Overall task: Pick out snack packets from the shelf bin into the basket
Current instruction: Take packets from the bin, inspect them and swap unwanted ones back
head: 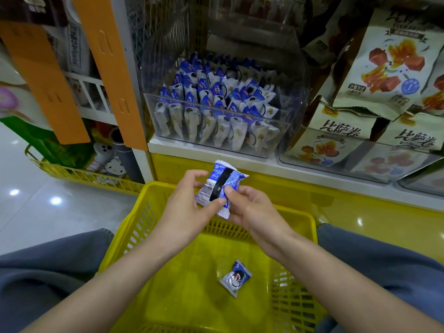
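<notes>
Blue snack packet (216, 186) centre frame, above yellow basket (137, 224); left hand (191, 200) and right hand (251, 210) both pinch it, fingers (195, 175) curled; judgement: lower it before letting go, beside second packet (236, 278) lying lower centre; release both hands together.

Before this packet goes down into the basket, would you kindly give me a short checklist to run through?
1. Grip on the held packet: ok, left hand and right hand both pinch it.
2. Packet over the basket: ok, it hangs above the far side.
3. Landing room: ok, only one packet in the basket, bare floor around it.
4. Wrapper intact: cannot tell, it is crumpled between the fingers.
5. Shelf bin stocked for the next pick: ok, many packets stand in it.
</notes>
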Motion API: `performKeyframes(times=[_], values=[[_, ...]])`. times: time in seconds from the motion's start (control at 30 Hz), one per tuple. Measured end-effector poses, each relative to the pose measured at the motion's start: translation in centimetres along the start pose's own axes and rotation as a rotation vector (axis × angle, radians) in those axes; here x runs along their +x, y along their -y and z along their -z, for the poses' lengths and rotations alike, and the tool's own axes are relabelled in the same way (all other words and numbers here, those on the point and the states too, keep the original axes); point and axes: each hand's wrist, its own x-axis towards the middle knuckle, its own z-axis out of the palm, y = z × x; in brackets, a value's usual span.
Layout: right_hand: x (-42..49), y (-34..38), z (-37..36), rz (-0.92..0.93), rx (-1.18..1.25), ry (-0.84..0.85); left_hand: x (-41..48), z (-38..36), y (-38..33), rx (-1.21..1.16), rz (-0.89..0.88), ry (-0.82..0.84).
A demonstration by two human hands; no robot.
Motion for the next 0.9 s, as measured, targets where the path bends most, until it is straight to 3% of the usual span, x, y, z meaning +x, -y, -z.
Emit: performKeyframes(times=[0.27, 0.67, 0.9], values=[[-0.4, -0.1, -0.4, 0.091, -0.018, -0.013, -0.8, 0.4, 0.3, 0.304, -0.188, 0.061], [-0.3, -0.3, -0.2, 0.136, -0.109, 0.027, -1.3, 0.9, -0.1, 0.463, -0.206, 0.189], [0.1, -0.7, -0.5, 0.188, -0.193, 0.01, -0.9, 1.2, -0.3, 0.719, -0.226, 0.195]])
